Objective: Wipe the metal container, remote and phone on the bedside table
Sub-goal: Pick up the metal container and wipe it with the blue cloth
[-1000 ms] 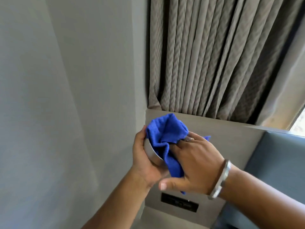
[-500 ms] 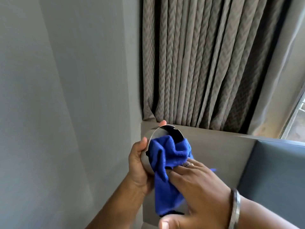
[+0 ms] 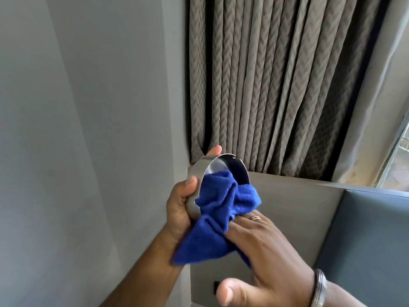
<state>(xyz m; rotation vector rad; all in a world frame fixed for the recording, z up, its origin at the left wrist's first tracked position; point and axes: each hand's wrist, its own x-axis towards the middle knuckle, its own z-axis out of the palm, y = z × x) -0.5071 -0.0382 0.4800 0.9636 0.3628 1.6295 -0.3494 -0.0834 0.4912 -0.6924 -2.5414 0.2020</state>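
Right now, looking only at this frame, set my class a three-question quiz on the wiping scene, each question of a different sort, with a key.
1. True or false: the blue cloth is pushed into the open mouth of the metal container.
2. Which hand has its grip on the container?
A. left hand
B. right hand
C. neither
3. Fill in: behind the container hangs a grey ____.

Key: 1 true; 2 A; 3 curtain.

Left hand (image 3: 180,209) cupped, gripping — right hand (image 3: 263,251) fingers (image 3: 241,229) pressing forward.
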